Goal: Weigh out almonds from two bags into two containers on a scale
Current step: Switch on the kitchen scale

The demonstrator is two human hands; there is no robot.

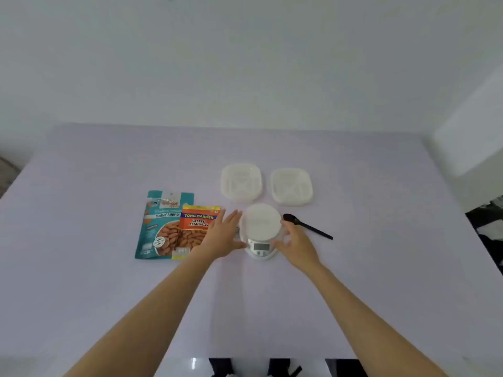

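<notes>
**Desk:** Head view: where are the hands?
**Reporter:** The left hand (223, 236), fingers straight, and the right hand (298, 247), fingers relaxed, flank the white scale (261, 224) on the pale table (381, 254). Neither plainly grips it.
**Desk:** And the almonds?
**Reporter:** The teal bag (156, 229) and orange bag (197, 223) overlap left of the scale. The left container (241, 182) and right container (291, 186) sit behind it, with a black spoon (307, 226) on its right.

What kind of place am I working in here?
Likely a home kitchen or dining spot: a plain pale table against a bare wall, with a small kitchen scale, a teal almond bag, an orange almond bag and a black spoon.
</notes>
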